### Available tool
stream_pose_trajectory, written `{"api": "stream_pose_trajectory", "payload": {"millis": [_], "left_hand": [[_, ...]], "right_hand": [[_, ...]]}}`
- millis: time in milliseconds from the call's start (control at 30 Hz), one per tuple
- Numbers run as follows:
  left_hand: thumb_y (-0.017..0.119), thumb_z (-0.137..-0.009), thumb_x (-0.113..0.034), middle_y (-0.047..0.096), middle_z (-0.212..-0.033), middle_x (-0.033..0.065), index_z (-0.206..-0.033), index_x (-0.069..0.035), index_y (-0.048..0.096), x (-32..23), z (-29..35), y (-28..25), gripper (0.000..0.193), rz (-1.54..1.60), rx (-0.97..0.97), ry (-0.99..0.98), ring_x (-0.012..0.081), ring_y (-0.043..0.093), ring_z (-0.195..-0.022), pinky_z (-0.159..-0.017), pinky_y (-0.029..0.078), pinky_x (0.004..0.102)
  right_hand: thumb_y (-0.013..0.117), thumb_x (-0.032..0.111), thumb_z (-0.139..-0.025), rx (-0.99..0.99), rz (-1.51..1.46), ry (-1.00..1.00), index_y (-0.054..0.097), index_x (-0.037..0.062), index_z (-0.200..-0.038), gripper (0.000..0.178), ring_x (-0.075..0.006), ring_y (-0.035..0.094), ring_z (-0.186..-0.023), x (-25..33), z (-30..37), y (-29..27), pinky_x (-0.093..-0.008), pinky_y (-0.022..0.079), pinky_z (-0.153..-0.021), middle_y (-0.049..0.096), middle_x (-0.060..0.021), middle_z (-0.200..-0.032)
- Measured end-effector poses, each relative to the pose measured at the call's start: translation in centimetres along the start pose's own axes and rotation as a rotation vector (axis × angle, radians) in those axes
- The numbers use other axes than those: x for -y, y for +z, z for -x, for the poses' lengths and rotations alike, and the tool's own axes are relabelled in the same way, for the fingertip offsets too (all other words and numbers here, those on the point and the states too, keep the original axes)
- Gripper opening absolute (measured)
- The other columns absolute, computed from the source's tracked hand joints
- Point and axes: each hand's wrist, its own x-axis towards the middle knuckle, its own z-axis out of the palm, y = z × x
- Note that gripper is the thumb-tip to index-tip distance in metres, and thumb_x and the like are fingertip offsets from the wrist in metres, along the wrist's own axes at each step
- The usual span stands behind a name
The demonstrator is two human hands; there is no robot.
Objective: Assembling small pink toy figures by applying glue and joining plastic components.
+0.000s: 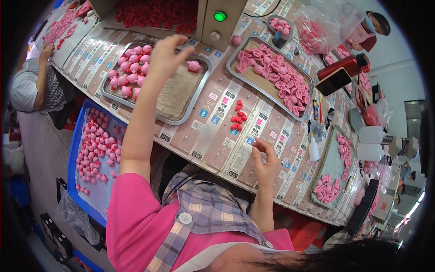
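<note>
My left hand (168, 56) reaches over a metal tray (199, 97), its fingers stretched out and apart, with nothing seen in them. Rows of round pink figures with red parts (132, 66) fill the tray's left side. One pink figure with a red base (194, 66) sits apart, just beside my left fingers. Above the table's near edge is my right hand (266, 163), fingers bent and thumb apart from the forefinger; no object shows in it. Nearest to it, several small red pieces (238, 119) lie on the table in a short line.
A second metal tray (235, 68) holds thin pink pieces and pink balls. A blue crate (72, 165) of pink figures stands low at left. Further right are a green tray (317, 192), a phone (339, 81) and a white bottle (313, 149). Co-workers sit at both ends.
</note>
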Motion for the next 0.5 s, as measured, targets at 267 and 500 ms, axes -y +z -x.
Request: {"api": "stream_pose_trajectory", "payload": {"millis": [267,500], "left_hand": [[0.058,-0.077,-0.012,0.059,-0.078,0.0047,-0.093,-0.004,0.057,-6.2,-0.7,2.4,0.018,0.234,0.345,0.105,0.0122,0.053,-0.066,-0.061,0.043,0.0251],[0.058,-0.076,-0.011,0.059,-0.08,0.0077,-0.09,-0.003,0.058,-6.4,3.7,2.5,0.016,0.342,0.438,0.07,0.0163,0.055,-0.068,-0.062,0.043,0.0265]], "right_hand": [[0.058,0.002,-0.075,0.022,-0.03,0.048,0.06,0.0028,-0.093,0.019,-0.0098,0.054,-0.065,-1.3,-0.1,0.1,-0.0204,0.041,-0.057,0.057,-0.0052,-0.078],[0.057,0.002,-0.075,-0.02,-0.025,0.093,0.06,0.0016,-0.092,0.017,-0.013,0.057,-0.071,-2.1,0.4,-0.9,-0.0232,0.045,-0.065,0.058,-0.0073,-0.08]]}}
